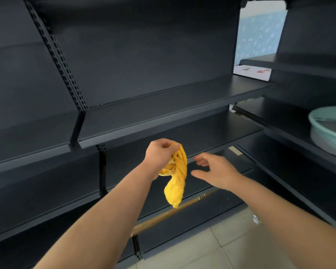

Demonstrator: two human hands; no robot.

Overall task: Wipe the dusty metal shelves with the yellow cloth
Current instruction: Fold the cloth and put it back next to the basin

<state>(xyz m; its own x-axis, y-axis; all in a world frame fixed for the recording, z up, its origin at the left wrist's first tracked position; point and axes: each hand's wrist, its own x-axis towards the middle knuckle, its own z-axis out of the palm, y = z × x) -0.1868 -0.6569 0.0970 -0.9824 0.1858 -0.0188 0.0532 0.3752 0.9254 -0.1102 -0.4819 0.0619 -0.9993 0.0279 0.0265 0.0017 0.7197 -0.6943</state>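
Note:
My left hand (160, 152) is closed around the top of the yellow cloth (177, 177), which hangs down twisted and bunched in front of the dark metal shelves (163, 105). Just to the right of the cloth, my right hand (215, 169) hovers with its fingers spread and nothing in it, not touching the cloth. Both hands are in the air in front of the second shelf level (211, 131), clear of every shelf surface.
A pale green basin (328, 129) stands on a shelf of the adjoining unit at the right. A perforated upright post (62, 63) divides the shelf bays at the left. Light floor tiles (221, 247) show at the bottom right, and a wooden strip (173, 212) lies under the lowest shelves.

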